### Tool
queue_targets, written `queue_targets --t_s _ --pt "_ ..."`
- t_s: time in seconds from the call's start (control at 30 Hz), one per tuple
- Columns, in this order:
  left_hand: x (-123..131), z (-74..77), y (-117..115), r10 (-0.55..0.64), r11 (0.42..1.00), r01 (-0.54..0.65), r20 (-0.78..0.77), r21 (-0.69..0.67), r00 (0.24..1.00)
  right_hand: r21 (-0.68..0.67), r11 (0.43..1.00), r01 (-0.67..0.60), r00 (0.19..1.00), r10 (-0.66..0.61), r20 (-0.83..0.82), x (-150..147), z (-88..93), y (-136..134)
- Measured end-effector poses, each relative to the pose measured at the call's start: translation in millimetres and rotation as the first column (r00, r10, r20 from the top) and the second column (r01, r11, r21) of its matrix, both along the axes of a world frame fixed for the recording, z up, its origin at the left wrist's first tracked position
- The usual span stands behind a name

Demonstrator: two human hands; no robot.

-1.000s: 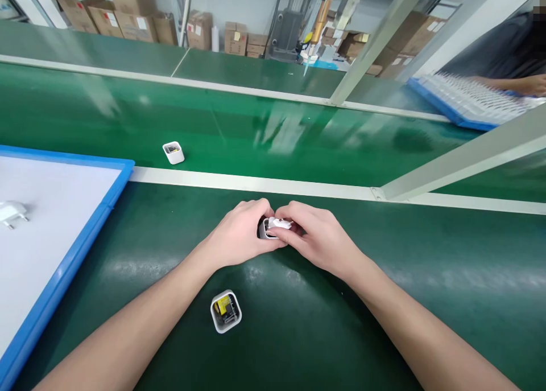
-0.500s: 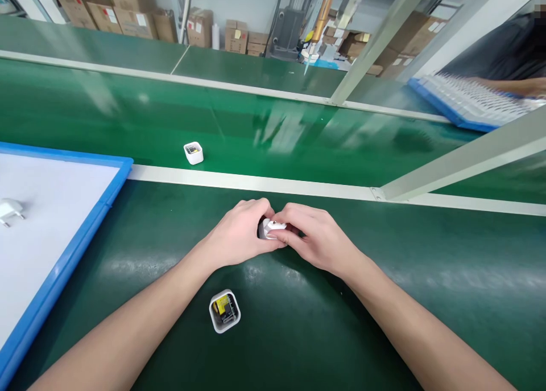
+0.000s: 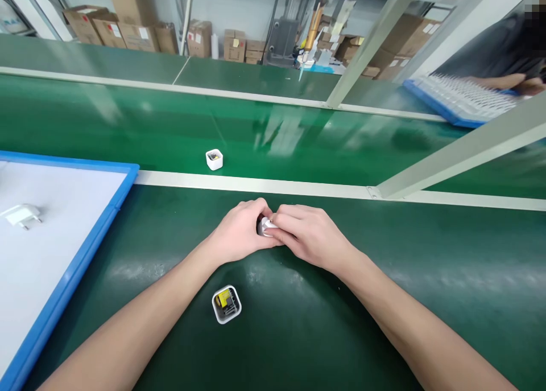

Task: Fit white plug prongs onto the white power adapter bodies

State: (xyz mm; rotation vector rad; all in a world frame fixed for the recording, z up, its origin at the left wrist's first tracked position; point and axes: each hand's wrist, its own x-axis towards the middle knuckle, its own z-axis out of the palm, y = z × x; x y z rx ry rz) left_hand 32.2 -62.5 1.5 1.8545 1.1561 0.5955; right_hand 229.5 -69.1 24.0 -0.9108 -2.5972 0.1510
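My left hand and my right hand meet over the green work surface, both closed around one small white charger part. The left fingers wrap its left side; the right thumb and fingers pinch its right side and hide much of it. Below and left of them, an open white charger housing lies on the surface, with yellow and black components inside. On the green belt beyond the white rail sits a second housing, also open-topped.
At left lies a blue-edged white tray with a white plug piece on it. A pale metal post slants up at right. Across the belt, a person's hands are by another blue tray. Cardboard boxes stand behind.
The housing on the belt has moved right. My right fingers have closed further over the white charger part, hiding more of it. The view has tilted up slightly.
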Motion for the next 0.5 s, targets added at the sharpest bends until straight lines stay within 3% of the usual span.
queue_targets --t_s 0.13,0.37,0.5 --pt "-0.4 1.8 -1.3 0.01 1.0 -0.01 0.008 -0.005 1.0 -0.004 1.0 0.007 1.0 -0.008 -0.004 -1.1 1.4 -1.8" --pt "-1.9 3.8 -2.8 0.039 0.999 -0.038 0.057 -0.032 0.998 -0.152 0.987 0.061 0.989 -0.08 -0.126 -4.4 -4.5 -2.2" --pt "-3.8 4.0 -2.4 0.027 0.997 -0.017 0.13 -0.074 0.991 -0.345 0.936 0.068 0.955 -0.161 -0.248 -1.9 -4.7 3.4"
